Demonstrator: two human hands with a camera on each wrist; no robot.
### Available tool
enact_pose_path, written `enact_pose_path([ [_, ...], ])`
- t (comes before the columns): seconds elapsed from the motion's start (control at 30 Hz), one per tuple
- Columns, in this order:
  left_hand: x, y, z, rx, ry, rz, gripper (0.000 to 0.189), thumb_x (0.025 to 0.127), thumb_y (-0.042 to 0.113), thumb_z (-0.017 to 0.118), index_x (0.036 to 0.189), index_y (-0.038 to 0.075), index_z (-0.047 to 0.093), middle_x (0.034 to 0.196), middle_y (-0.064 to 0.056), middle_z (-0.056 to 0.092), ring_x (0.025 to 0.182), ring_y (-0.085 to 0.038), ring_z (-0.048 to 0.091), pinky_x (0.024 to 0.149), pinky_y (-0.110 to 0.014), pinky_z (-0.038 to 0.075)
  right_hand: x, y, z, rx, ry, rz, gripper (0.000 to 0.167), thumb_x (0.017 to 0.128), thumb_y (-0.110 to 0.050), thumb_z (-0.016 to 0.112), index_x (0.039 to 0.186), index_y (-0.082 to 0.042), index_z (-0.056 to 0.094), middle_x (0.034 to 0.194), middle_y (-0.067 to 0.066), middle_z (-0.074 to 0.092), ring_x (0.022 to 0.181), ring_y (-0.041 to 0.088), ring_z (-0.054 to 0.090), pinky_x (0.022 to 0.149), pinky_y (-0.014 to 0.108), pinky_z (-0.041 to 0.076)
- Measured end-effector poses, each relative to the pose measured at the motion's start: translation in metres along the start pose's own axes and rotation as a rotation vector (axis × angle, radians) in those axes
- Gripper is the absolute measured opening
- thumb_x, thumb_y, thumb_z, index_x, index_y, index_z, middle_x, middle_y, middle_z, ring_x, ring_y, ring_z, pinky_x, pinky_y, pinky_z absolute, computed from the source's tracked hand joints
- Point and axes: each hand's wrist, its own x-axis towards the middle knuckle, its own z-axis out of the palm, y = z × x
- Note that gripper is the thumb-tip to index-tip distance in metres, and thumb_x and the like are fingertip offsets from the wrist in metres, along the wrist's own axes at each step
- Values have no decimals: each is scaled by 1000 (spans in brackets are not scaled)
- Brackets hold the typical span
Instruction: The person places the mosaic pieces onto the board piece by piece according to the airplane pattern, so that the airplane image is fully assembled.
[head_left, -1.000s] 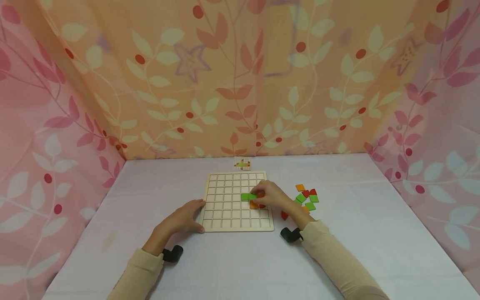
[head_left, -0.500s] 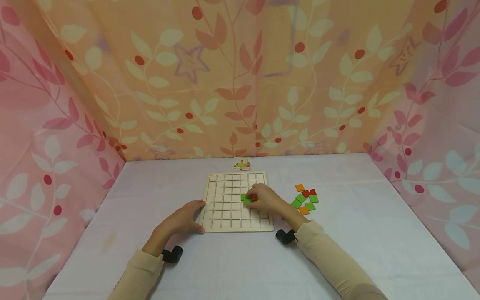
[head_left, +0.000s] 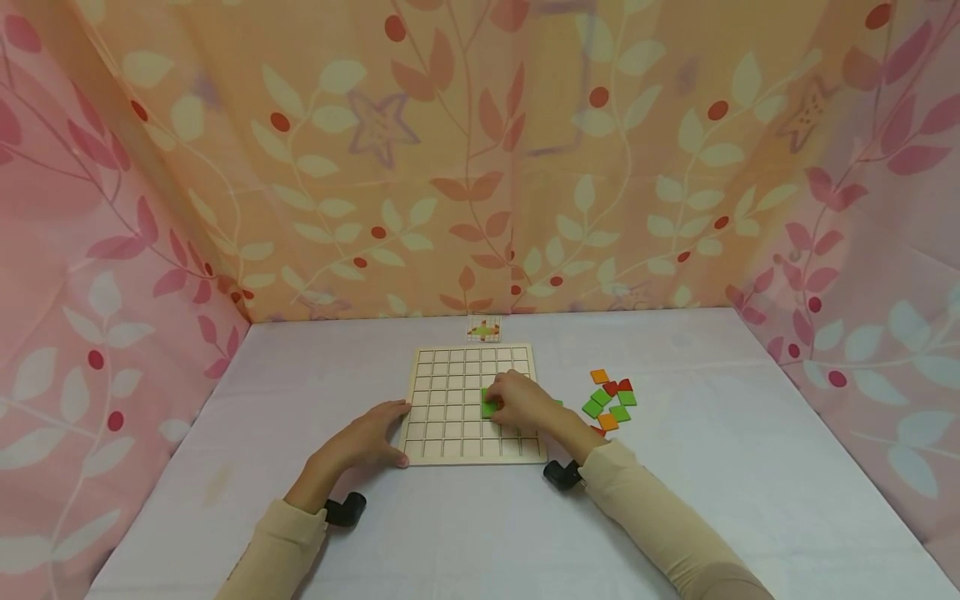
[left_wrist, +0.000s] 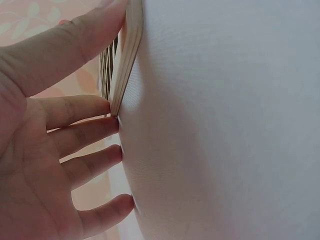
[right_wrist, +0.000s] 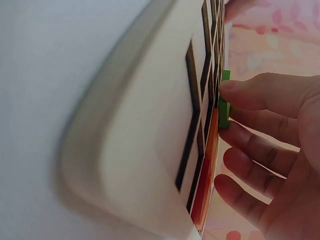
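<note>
A light wooden board [head_left: 442, 433] with a grid of square cells lies on the table. My left hand [head_left: 367, 435] rests at its left edge, thumb and fingertips against the rim, fingers nearly straight. Over the right half of the grid, my right hand [head_left: 525, 404] pinches a small green tile [right_wrist: 224, 111] between thumb and fingers. Its other fingers are spread above the board in the right wrist view. An orange tile [right_wrist: 213, 145] and a red tile [right_wrist: 202, 195] sit in cells beside it. In the head view the right hand mostly covers these tiles.
To the right of the board lie several loose tiles, among them a green tile [head_left: 620, 413], an orange tile [head_left: 599, 377] and a red tile [head_left: 625, 385]. Behind the board is a small pattern card [head_left: 483, 328]. Patterned curtains [head_left: 465, 167] enclose the table.
My right hand has shifted left and slightly toward me across the board, bringing the green tile toward the cells nearer me. My left hand has stayed at the board's edge.
</note>
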Motion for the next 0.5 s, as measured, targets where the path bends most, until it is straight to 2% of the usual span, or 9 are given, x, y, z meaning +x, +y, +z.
enact_pose_path([
  [0.33,0,-1,0,-3,3,5,90,68,16,88,144,0,43,153,-20,39,143,-41,33,115,-57,30,-2,-3,-2,-24,1,7,20,80,-15,77,99,-11,77,93,0,65,85,13,50,73,29,45],
  [0.5,0,-1,0,0,3,13,90,68,17,88,144,-1,43,153,-20,39,143,-40,33,115,-56,31,-3,1,-6,26,14,13,19,80,-16,77,98,-11,77,93,-1,66,86,12,51,74,28,45],
])
